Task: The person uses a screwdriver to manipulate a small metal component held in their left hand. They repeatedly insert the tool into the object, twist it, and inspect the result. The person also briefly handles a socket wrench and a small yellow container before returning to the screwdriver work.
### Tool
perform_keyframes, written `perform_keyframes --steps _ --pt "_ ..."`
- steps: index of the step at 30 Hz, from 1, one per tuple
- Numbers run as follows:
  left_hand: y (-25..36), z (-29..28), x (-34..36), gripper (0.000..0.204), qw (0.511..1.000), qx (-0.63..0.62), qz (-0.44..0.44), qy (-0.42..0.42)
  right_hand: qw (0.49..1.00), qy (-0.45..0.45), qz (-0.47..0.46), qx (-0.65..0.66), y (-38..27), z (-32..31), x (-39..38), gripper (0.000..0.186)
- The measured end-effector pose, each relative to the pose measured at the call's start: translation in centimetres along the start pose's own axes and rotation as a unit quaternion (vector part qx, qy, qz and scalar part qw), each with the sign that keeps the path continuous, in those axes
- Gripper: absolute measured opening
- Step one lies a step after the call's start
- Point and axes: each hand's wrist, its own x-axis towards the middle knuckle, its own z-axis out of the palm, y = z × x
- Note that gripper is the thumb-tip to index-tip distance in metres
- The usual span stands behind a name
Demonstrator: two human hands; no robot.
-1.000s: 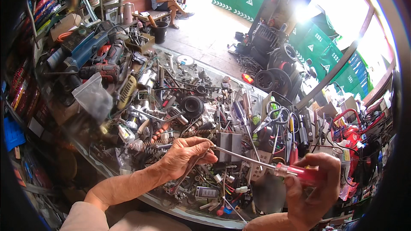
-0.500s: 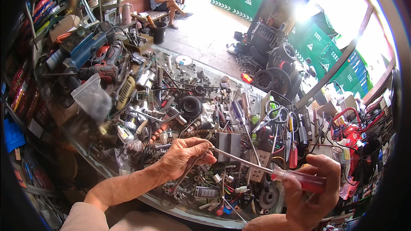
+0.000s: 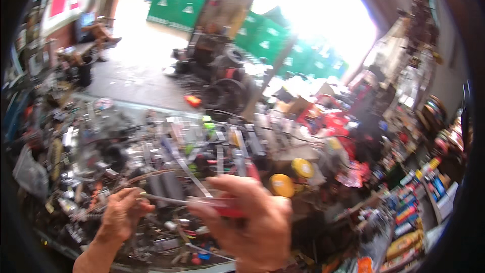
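My right hand [image 3: 255, 225] is wrapped round the red, see-through handle of a screwdriver [image 3: 169, 200], whose long metal shaft points left. At the tip, the fingers of my left hand [image 3: 120, 215] are pinched together. What they hold is too small and smeared to make out. Both hands are above a glass-topped bench [image 3: 144, 110] heaped with small metal parts, wires and tools. Beyond my right hand, more hand tools stand upright, including a second screwdriver [image 3: 251, 170] with a red handle.
Two yellow round lids [image 3: 282, 185] lie right of my right hand. A clear plastic bag [image 3: 30, 172] rests at the left. Shelves of coloured packages [image 3: 404, 212] fill the right side. Beyond the bench are tyres [image 3: 232, 91], green barriers [image 3: 177, 5] and a seated person [image 3: 91, 28].
The view has swung to the right and blurred, so the bench and doorway stand further left and the right-hand shelves show. Both hands stay at the screwdriver's two ends.
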Motion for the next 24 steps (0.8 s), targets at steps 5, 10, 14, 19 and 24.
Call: perform_keyframes --steps 5,10,14,19,24 --pt "0.1 -0.9 -0.3 0.01 0.998 0.004 0.036 0.045 0.997 -0.038 0.032 0.052 0.5 1.0 1.1 0.031" --pt "-0.3 -0.3 -0.1 0.01 0.999 -0.011 0.018 0.026 0.993 -0.102 -0.044 0.05 1.2 -1.0 0.7 0.038" --pt "-0.1 -0.5 -0.1 0.01 0.999 -0.003 0.028 0.033 0.995 -0.087 -0.037 0.033 0.5 -0.6 0.5 0.034" --pt "0.0 -0.6 -0.2 0.01 0.999 -0.01 0.024 0.031 0.998 -0.035 -0.044 0.001 1.0 0.5 0.5 0.032" --pt "0.0 -0.6 -0.2 0.01 0.999 -0.012 0.025 0.022 0.992 -0.086 -0.088 0.023 1.8 -0.1 0.5 0.035"
